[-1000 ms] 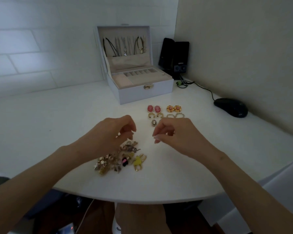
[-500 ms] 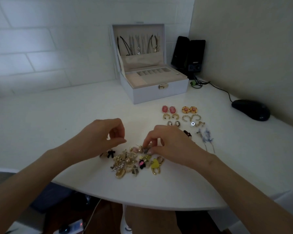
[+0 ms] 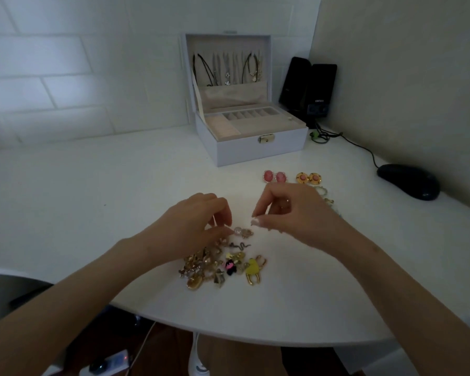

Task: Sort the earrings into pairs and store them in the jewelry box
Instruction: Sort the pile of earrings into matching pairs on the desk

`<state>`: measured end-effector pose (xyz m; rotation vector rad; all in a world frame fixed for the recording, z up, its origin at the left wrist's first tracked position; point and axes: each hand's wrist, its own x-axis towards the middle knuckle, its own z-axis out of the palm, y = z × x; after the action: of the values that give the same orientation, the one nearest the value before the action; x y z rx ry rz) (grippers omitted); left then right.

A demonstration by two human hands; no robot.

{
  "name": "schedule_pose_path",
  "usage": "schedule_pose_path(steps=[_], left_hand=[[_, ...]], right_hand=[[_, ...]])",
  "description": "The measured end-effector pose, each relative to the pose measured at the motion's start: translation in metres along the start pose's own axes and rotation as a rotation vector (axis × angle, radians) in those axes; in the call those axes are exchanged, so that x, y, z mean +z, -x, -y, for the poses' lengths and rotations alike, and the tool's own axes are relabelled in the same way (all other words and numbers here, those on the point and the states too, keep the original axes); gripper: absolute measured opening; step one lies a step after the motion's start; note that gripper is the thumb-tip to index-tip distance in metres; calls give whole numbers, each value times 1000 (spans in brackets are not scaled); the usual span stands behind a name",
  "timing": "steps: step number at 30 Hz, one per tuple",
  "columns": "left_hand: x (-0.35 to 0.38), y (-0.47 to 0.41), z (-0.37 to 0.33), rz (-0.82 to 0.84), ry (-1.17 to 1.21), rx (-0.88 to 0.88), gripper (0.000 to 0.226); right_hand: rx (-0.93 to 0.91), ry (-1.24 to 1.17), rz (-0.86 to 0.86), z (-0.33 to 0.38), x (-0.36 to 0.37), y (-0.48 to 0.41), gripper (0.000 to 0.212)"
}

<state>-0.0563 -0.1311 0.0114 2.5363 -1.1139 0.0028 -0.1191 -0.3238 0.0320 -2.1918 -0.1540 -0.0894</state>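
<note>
Silvery earring (image 3: 243, 232) lies between left fingers (image 3: 217, 234) and right fingers (image 3: 262, 204).

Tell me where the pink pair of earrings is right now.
In the head view, the pink pair lies on the table right of centre, in front of the jewelry box, beside the orange-and-gold pair.

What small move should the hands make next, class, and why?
Probably pick up the pale round earring at the top edge of the heap and look for its twin. Fingertips of the left hand are right by it, the right hand hovers close, and sorted pairs, like the pink pair, already lie near the jewelry box.
</note>
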Motion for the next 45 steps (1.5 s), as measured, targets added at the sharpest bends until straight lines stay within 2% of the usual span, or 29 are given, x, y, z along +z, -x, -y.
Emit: schedule_pose_path(steps=[5, 8, 10, 19, 23, 28, 33, 38, 45], left_hand=[[-3, -5, -4, 28, 26, 20, 2], [-3, -4, -7, 135, 10, 34, 13], [-1, -5, -9, 159, -48, 38, 11], [-3, -9, -17, -28, -3, 143, 9], [-6, -17, -29, -32, 66, 147, 11], [-2, -28, -42, 73, 128, 133, 6], [5, -32, -47, 183, 189, 106, 12], [13, -47, -45, 147, 32, 111, 5], [20, -62, -42, 113, -16, 94, 11]], right_hand=[[30, -81, -44, -1, -15, 6, 8], [32, -106, -35, -5, -18, 9, 11], [40, -146, -44, -6, -18, 10, 10], [-2, -68, -138, -11, -32, 10, 14], [25, -20, -161, -14, -37, 9, 16], [55, 66, -104, -19, -36, 12, 15], [43, 79, 53, -22, -35, 17, 20], [16, 130, 107, -26, -30, 8, 25], [-46, 242, 37, -35, -21, -7, 33]])
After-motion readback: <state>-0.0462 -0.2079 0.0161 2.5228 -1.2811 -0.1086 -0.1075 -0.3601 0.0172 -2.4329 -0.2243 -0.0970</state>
